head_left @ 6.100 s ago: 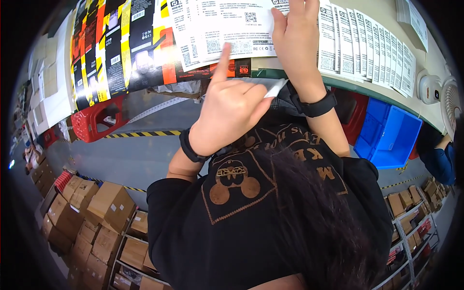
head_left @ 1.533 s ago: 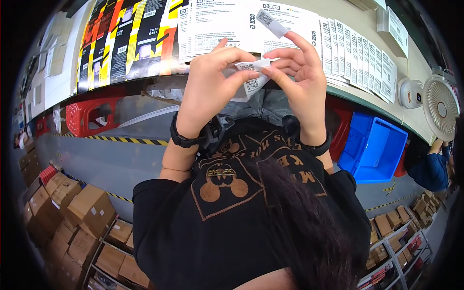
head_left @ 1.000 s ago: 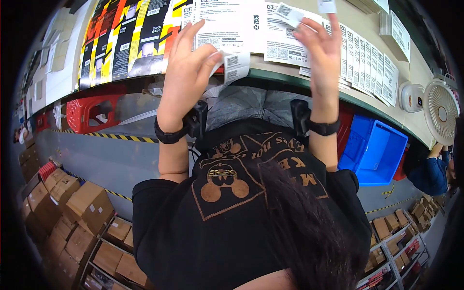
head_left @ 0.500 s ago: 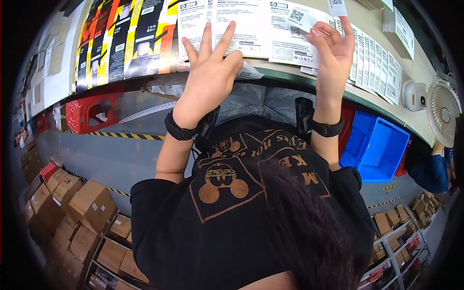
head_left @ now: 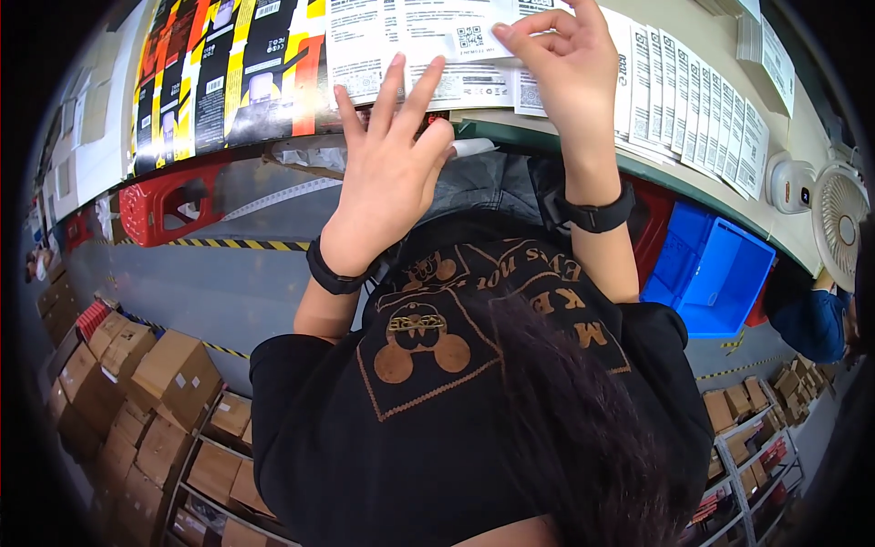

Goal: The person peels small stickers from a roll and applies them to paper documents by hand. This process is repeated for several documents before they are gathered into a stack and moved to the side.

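My left hand [head_left: 387, 159] is open. Its fingers are spread, and the tips rest along the lower part of white printed sheets [head_left: 360, 77] at the table's front edge. My right hand [head_left: 574, 77] is closed in a pinch, thumb against fingers, on the right end of a white printed slip with a square code [head_left: 469, 38]. The slip lies over or just above the sheets, right of my left fingertips; whether it touches them I cannot tell. Several leaflets [head_left: 697, 114] lie fanned out in an overlapping row right of my right hand.
Black, yellow and orange printed packaging sheets [head_left: 246, 73] cover the table on the left. A stack of white leaflets [head_left: 767, 59] and a white fan [head_left: 837, 214] stand at the right. Below the edge are a blue crate [head_left: 706, 273] and a red stool [head_left: 169, 210]. Another person [head_left: 811, 324] is at far right.
My right hand has moved left, bringing the coded slip over the sheets beside my left hand. My left hand has shifted only slightly, its fingers still spread.
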A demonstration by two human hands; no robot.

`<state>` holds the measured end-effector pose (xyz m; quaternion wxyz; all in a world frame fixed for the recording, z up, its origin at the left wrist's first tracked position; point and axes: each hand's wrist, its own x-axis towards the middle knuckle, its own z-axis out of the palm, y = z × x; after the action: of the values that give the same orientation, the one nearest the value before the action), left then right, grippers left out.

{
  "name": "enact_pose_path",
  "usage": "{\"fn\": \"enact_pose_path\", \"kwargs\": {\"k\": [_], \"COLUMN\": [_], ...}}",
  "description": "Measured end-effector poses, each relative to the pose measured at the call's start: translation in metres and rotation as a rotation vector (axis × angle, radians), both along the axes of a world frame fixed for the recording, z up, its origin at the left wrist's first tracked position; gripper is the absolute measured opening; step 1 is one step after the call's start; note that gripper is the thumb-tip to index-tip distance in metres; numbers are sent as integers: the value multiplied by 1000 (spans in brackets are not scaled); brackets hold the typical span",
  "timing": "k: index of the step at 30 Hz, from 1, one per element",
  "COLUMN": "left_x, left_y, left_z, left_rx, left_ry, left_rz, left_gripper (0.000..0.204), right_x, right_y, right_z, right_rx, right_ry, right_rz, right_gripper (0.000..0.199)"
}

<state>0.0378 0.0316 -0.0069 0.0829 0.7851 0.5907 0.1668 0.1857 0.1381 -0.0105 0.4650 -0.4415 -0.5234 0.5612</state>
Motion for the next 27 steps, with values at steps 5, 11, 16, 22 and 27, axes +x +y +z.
{"fn": "enact_pose_path", "kwargs": {"k": [5, 11, 16, 22, 27], "left_x": [-2, -2, -3, 0, 0], "left_y": [-2, 0, -3, -1, -1], "left_z": [-9, -10, -11, -8, -7], "left_rx": [0, -2, -8, -18, -54], "left_ry": [19, 1, -7, -1, -14], "left_rz": [-20, -7, -2, -13, 6], "left_gripper": [12, 13, 13, 13, 10], "right_x": [-5, -7, -9, -2, -10], "right_y": [11, 15, 6, 10, 1], "right_z": [-36, -45, -27, -57, -16], "right_rx": [88, 280, -26, 100, -10], "right_ry": [244, 589, 45, 288, -29], "right_rz": [68, 195, 11, 60, -29], "right_gripper": [49, 49, 48, 47, 47]}}
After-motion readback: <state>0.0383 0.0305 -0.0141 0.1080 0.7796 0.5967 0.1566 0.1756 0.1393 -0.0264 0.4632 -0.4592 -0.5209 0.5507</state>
